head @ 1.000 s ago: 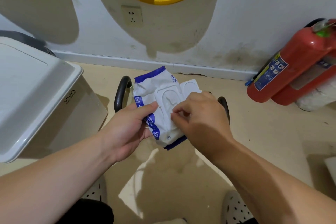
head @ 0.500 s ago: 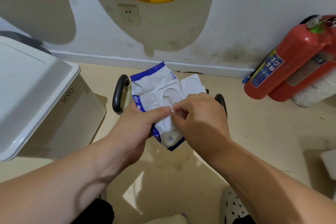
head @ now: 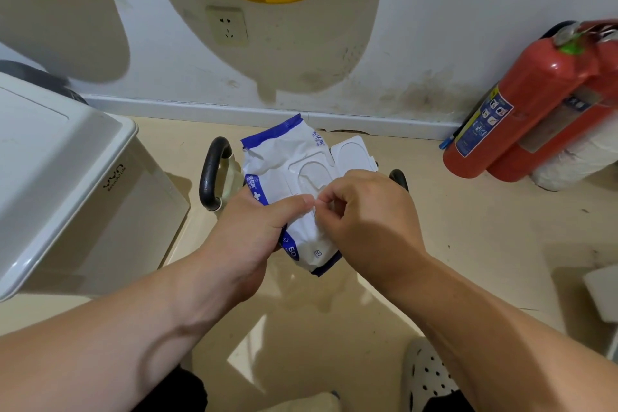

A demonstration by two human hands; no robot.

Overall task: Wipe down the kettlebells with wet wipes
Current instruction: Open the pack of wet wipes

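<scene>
A white and blue pack of wet wipes is held over the floor, its plastic lid flipped open to the right. My left hand grips the pack from the left, thumb across its front. My right hand pinches at the pack's opening with thumb and forefinger; whether a wipe is between them is hidden. Behind the pack, on the floor, two black kettlebell handles show: one at the left, one at the right. The kettlebell bodies are hidden by the pack and my hands.
A white lidded bin stands at the left. Two red fire extinguishers lean against the wall at the right. The wall with a socket runs close behind the kettlebells. My perforated white shoe is at the bottom.
The pack and both hands have stayed in about the same place. My right fingertips have shifted slightly on the pack's opening, and my left thumb has slid further across the front.
</scene>
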